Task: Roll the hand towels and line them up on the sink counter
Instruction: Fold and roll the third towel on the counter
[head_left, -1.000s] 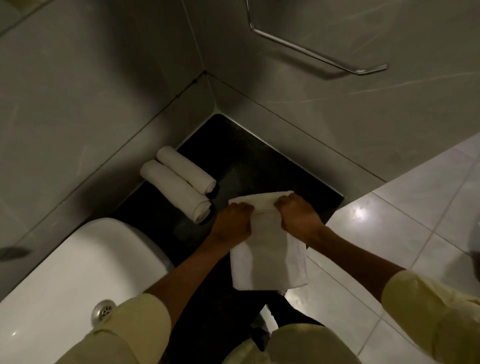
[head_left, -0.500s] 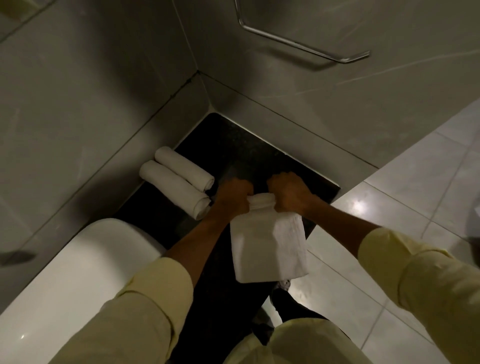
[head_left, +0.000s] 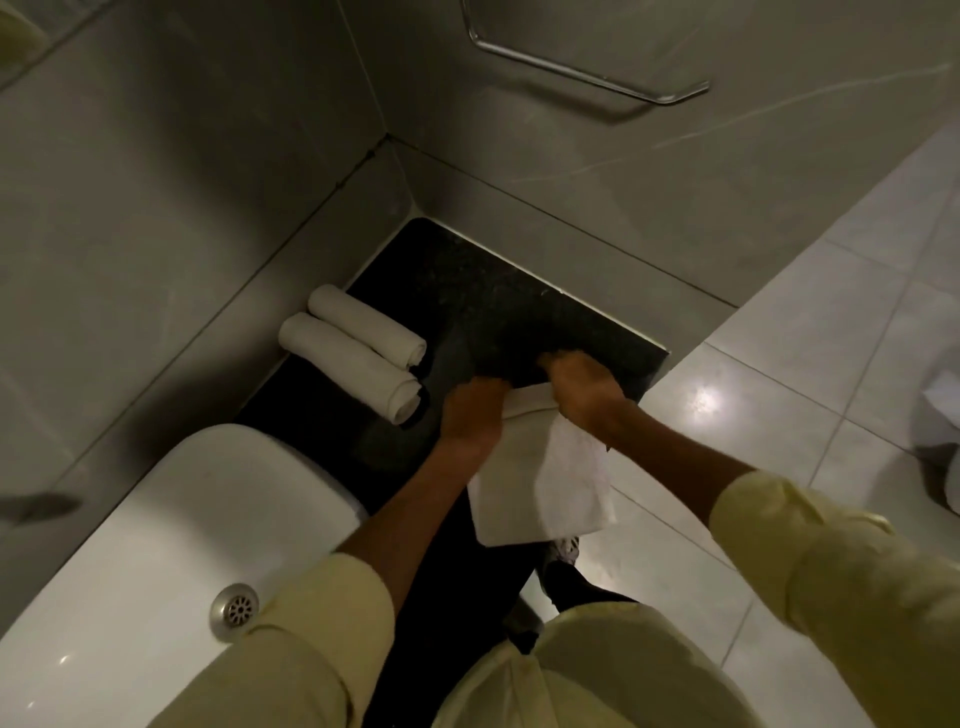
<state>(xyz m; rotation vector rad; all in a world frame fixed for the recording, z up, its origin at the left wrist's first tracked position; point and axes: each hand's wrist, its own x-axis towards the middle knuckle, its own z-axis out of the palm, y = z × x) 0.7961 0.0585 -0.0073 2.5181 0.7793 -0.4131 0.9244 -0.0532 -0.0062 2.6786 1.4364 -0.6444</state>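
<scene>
Rolling towel (head_left: 540, 478): far end under both hands' grip, rest hanging nearer.

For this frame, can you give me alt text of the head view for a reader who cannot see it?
Two bare hands, left hand and right hand, roll the far end of a white folded hand towel on a black stone sink counter. Two finished white towel rolls lie side by side near the wall, beside a white ceramic basin.

towel's (head_left: 540, 478) rolled end under hands, sink (head_left: 156, 545) cropped left
</scene>
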